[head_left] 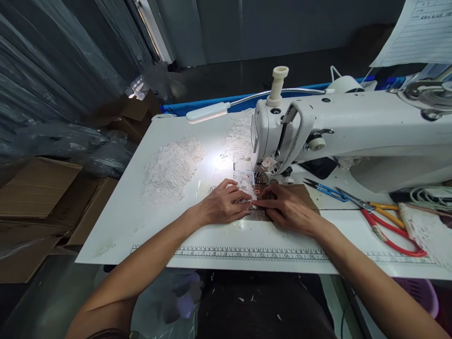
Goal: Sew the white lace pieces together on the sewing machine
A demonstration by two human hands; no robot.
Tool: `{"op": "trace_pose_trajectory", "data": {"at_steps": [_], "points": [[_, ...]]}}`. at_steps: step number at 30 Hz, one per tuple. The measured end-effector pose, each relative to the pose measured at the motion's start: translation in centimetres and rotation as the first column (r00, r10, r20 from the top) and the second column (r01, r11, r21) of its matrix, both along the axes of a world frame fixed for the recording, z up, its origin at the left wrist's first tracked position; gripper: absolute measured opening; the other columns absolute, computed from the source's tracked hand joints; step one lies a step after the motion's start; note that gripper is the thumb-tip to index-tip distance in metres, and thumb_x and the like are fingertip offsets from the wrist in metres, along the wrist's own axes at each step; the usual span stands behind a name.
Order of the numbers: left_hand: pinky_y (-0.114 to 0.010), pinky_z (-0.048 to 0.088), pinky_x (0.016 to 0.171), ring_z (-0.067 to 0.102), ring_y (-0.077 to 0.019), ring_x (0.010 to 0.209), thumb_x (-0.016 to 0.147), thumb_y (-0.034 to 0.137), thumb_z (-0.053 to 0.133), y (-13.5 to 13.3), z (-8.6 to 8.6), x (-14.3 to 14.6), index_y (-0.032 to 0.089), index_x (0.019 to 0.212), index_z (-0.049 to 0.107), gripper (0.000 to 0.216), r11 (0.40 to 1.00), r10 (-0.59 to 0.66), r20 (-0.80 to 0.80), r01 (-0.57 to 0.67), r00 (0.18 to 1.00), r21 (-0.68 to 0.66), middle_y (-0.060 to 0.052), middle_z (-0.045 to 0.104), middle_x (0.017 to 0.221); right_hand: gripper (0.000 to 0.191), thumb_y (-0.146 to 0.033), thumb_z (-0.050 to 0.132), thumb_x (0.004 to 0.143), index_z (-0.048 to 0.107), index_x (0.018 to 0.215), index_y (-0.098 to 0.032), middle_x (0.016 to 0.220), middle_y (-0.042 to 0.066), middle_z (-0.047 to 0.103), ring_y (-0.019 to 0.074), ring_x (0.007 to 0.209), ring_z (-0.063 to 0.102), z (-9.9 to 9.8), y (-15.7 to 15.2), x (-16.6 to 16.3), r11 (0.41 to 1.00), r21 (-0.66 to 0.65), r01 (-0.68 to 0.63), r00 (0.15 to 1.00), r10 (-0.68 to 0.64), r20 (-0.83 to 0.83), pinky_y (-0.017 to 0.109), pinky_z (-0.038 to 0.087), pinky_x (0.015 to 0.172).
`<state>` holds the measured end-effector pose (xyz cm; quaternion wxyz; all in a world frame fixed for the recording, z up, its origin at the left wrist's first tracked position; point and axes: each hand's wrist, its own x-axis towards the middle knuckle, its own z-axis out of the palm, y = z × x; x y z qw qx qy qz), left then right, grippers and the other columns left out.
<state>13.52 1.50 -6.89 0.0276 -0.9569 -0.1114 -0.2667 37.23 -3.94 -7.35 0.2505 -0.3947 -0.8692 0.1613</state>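
Note:
My left hand (pixel 224 203) lies flat with its fingers stretched out, pressing a strip of white lace (pixel 243 181) onto the table just in front of the needle of the white sewing machine (pixel 282 129). My right hand (pixel 287 207) rests beside it, fingertips meeting the left ones over the lace and a brown card piece (pixel 305 190). Both hands lie directly before the presser foot (pixel 262 178). How much lace sits under the fingers is hidden.
More white lace (pixel 173 167) lies spread at the table's left under the gooseneck lamp (pixel 208 113). Blue thread snips (pixel 326 189) and red-handled scissors (pixel 384 226) lie to the right. A printed ruler (pixel 247 254) runs along the front edge. Cardboard boxes (pixel 38 188) stand at the left.

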Motion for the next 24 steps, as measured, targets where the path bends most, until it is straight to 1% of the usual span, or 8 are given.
{"op": "trace_pose_trajectory", "data": {"at_steps": [2,4,6,9,12,20,24], "points": [[-0.04,0.047,0.085,0.063,-0.0156,0.08,0.089,0.034,0.06,0.2,0.08,-0.08,0.021,0.098,0.064,0.016,0.998,0.033,0.039,-0.032,0.999,-0.046,-0.004,0.07,0.1,0.035,-0.016,0.047,0.088,0.07,0.111,-0.027,0.105,0.009,0.055,0.0211,0.099,0.057,-0.04,-0.05,-0.03,1.0,-0.004,0.005,1.0,-0.005,0.003,0.041,0.053,0.086],[-0.038,0.047,0.079,0.063,-0.0169,0.081,0.09,0.034,0.059,0.42,0.06,-0.12,0.019,0.097,0.064,0.017,0.99,0.117,0.085,-0.11,0.99,-0.083,-0.006,0.069,0.1,0.034,-0.015,0.048,0.088,0.071,0.11,-0.027,0.105,0.009,0.055,0.021,0.099,0.057,-0.09,-0.1,-0.07,1.0,-0.005,0.016,1.0,-0.016,0.007,0.041,0.053,0.087],[-0.037,0.046,0.077,0.062,-0.0178,0.083,0.091,0.033,0.057,0.6,-0.03,-0.12,0.017,0.101,0.062,0.019,0.982,0.173,0.086,-0.164,0.981,-0.097,-0.008,0.068,0.104,0.034,-0.014,0.048,0.087,0.07,0.11,-0.027,0.105,0.009,0.055,0.0211,0.099,0.057,-0.1,-0.17,-0.11,1.0,-0.003,0.025,1.0,-0.024,0.014,0.041,0.052,0.088],[-0.039,0.045,0.077,0.06,-0.02,0.086,0.092,0.037,0.055,0.7,-0.21,-0.13,0.015,0.108,0.06,0.027,0.981,0.171,0.009,-0.17,0.985,-0.091,-0.011,0.065,0.111,0.034,-0.014,0.047,0.088,0.07,0.11,-0.027,0.106,0.009,0.056,0.0219,0.101,0.057,-0.06,-0.28,-0.16,1.0,-0.005,0.031,0.999,-0.031,0.022,0.042,0.052,0.089],[-0.039,0.044,0.076,0.058,-0.0204,0.086,0.093,0.036,0.054,0.64,-0.33,-0.21,0.015,0.107,0.06,0.026,0.982,0.17,-0.053,-0.173,0.984,-0.075,-0.012,0.064,0.115,0.034,-0.014,0.047,0.088,0.071,0.11,-0.027,0.107,0.009,0.056,0.022,0.102,0.057,0.01,-0.32,-0.18,0.999,-0.008,0.035,0.999,-0.035,0.021,0.042,0.051,0.089],[-0.038,0.043,0.077,0.056,-0.0187,0.084,0.095,0.033,0.052,0.51,-0.38,-0.29,0.014,0.104,0.06,0.022,0.981,0.181,-0.105,-0.187,0.978,-0.046,-0.011,0.062,0.121,0.034,-0.015,0.046,0.088,0.072,0.108,-0.026,0.106,0.01,0.057,0.0222,0.1,0.058,0.11,-0.28,-0.22,0.999,0.01,0.038,0.999,-0.038,0.023,0.04,0.052,0.086],[-0.039,0.042,0.078,0.056,-0.0202,0.087,0.095,0.034,0.051,0.4,-0.16,-0.24,0.015,0.106,0.06,0.024,0.979,0.197,-0.133,-0.202,0.971,-0.025,-0.009,0.062,0.123,0.035,-0.016,0.045,0.089,0.071,0.11,-0.027,0.106,0.01,0.057,0.0221,0.098,0.059,-0.11,-0.3,-0.21,0.999,0.019,0.036,0.999,-0.037,0.036,0.04,0.053,0.085]]}}
